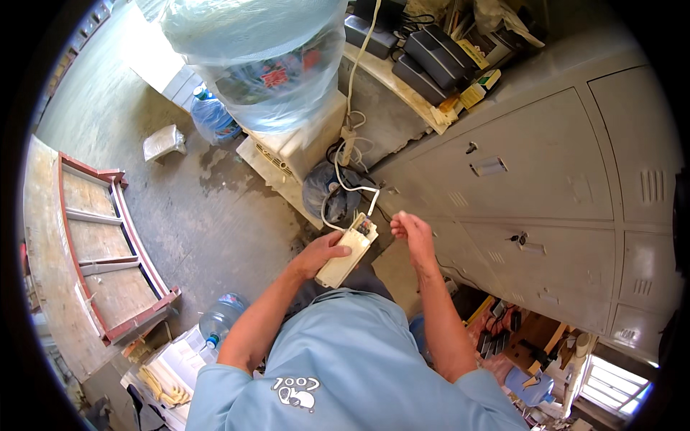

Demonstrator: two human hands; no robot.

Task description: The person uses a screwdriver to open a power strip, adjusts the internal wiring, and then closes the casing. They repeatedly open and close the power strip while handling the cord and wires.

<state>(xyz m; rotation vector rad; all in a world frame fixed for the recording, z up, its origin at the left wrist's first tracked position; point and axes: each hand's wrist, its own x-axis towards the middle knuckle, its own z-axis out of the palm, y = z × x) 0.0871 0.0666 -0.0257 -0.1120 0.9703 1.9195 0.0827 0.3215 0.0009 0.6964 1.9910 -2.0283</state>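
- Clock set on the pale box (338, 267), twelve pointing away from the wearer's body; box held just in front of the blue shirt (345, 337), slanted, its inner parts bared at the one-o'clock end.
- Left hand (320, 254), nine o'clock side: clasped round the box's edge, thumb laid over the top face.
- Right hand (412, 234), two o'clock: fingers bunched, tips drawn together, apart from the box. Whether they pinch something small, I can't tell.
- White cable (355, 188), twelve: loops down close to the box's bared end, limiting room there.
- Bagged bin (316, 192), twelve, just past the box.
- Water bottle (224, 317), eight, on the floor near the left forearm.
- Grey lockers (543, 194), two to three: a broad wall of doors bounding the right side.
- Concrete floor (208, 223), nine to ten: widest open stretch, running to a red-edged wooden panel (108, 251) at nine.
- White stool (164, 144), ten, well apart.
- Plastic-wrapped dispenser (251, 79), eleven, closing that side.
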